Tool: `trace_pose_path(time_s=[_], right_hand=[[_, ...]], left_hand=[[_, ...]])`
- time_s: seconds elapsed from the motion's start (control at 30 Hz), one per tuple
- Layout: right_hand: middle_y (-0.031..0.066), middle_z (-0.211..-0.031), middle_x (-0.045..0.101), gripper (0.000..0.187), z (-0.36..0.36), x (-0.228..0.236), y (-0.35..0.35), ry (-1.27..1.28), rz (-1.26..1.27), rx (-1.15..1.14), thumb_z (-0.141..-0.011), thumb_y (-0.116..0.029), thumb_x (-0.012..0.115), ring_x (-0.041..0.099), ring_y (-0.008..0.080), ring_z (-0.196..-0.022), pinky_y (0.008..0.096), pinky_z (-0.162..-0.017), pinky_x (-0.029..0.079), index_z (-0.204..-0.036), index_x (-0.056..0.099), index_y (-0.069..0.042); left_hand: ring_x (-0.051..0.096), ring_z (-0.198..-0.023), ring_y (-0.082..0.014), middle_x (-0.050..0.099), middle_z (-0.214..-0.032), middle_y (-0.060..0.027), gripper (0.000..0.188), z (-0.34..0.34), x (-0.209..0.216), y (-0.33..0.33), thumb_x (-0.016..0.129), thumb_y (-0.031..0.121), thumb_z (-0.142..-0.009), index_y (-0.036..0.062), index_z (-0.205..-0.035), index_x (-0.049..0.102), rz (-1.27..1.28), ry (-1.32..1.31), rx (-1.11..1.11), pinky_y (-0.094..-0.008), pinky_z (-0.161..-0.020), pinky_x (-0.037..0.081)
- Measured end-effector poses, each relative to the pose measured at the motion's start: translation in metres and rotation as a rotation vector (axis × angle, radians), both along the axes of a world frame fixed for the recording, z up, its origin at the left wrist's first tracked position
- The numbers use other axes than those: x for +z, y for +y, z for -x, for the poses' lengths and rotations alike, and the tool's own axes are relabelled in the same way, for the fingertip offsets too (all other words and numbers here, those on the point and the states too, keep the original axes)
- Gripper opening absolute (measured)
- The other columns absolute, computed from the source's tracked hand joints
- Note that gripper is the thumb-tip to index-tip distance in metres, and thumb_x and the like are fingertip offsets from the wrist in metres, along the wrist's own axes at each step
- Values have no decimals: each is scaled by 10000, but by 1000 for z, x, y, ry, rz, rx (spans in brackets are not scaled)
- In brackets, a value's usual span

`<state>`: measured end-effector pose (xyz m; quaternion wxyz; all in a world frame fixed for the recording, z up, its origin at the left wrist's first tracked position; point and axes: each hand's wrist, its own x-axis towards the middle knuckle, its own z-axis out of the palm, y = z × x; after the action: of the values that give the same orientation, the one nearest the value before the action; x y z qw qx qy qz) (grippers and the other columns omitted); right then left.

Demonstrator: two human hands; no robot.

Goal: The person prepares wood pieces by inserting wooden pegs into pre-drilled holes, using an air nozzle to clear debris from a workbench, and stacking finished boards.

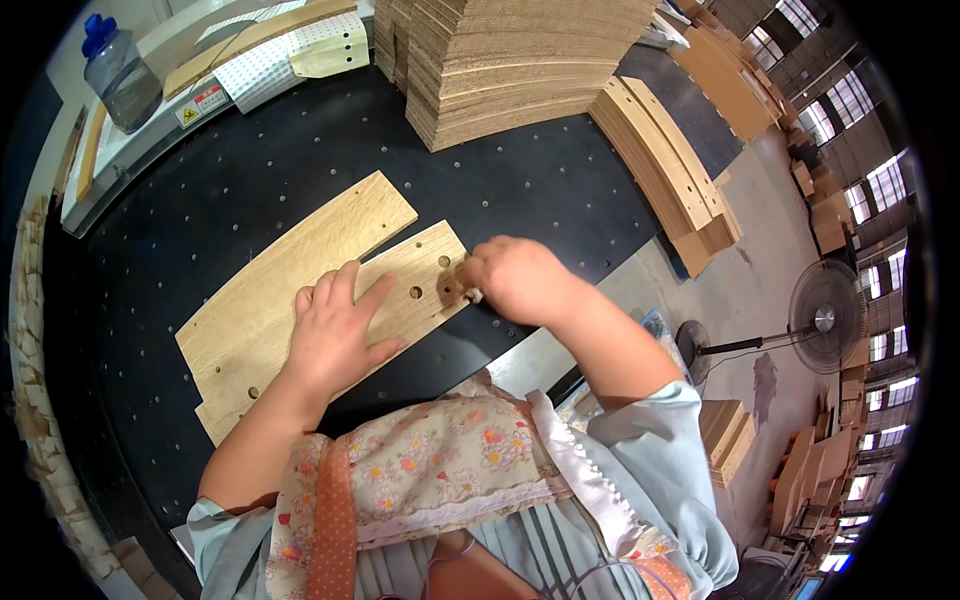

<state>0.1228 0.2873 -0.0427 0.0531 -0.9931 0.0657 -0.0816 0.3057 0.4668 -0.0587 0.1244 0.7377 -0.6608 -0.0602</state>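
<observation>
We are working at the drilled board, which is lying slantwise on the black worktop. Our left hand is lying palm-down on the drilled board's middle, fingers opening wide, fingertips reaching toward the wider board, thumb lying by the drilled board's near edge. Left forearm is coming up from below the drilled board. Our right hand is sitting at the drilled board's right end, knuckles up, fingers curling inward; a small pale bit is showing at the fingertips, but we can't tell what it is or whether they're gripping it. Right forearm is slanting in from right of the drilled board. Wider board is lying along the drilled board's far side. Brown sheet stack is standing well beyond the drilled board.
</observation>
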Motion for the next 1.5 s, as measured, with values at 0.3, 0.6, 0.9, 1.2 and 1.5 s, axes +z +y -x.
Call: trace_pose_path(time_s=[0.3, 0.6, 0.9, 1.2, 1.5], right_hand=[[131, -696, 563, 247, 16, -25, 10, -249, -503, -454, -704, -232, 718, 554, 322, -661, 381, -596, 448, -718, 565, -39], [2, -636, 533, 195, 44, -59, 16, -539, -953, -793, -763, -139, 702, 477, 91, -600, 246, -557, 404, -680, 549, -53], [61, -670, 551, 155, 45, -67, 22, -651, -721, -600, -729, -79, 694, 542, 203, -634, 295, -584, 431, -683, 548, -52], [80, -664, 543, 158, 49, -63, 20, -614, -720, -498, -726, -74, 683, 544, 246, -632, 319, -567, 427, -678, 534, -50], [84, -651, 532, 157, 49, -67, 18, -634, -661, -425, -715, -62, 679, 526, 250, -605, 327, -542, 412, -678, 527, -49]], left_hand=[[351, -1202, -308, 366, -1307, -183, 749, 1, -3, 0, 741, 388, -657, 130, -1298, 452, 13, 10, 14, -437, -965, 273], [297, -1264, -344, 331, -1344, -209, 847, -2, 3, 0, 750, 375, -630, 102, -1341, 378, -56, 43, 28, -455, -1027, 221], [374, -1203, -348, 414, -1279, -188, 903, -21, 16, 30, 764, 406, -570, 90, -1328, 391, -177, 77, 159, -448, -1008, 262], [475, -1089, -338, 520, -1156, -148, 883, -11, 17, 61, 835, 253, -471, 102, -1264, 476, 22, 113, 246, -403, -942, 355], [458, -1124, -319, 489, -1209, -141, 843, -36, 37, 71, 828, 290, -487, 110, -1244, 504, 55, -43, 489, -410, -967, 329]])
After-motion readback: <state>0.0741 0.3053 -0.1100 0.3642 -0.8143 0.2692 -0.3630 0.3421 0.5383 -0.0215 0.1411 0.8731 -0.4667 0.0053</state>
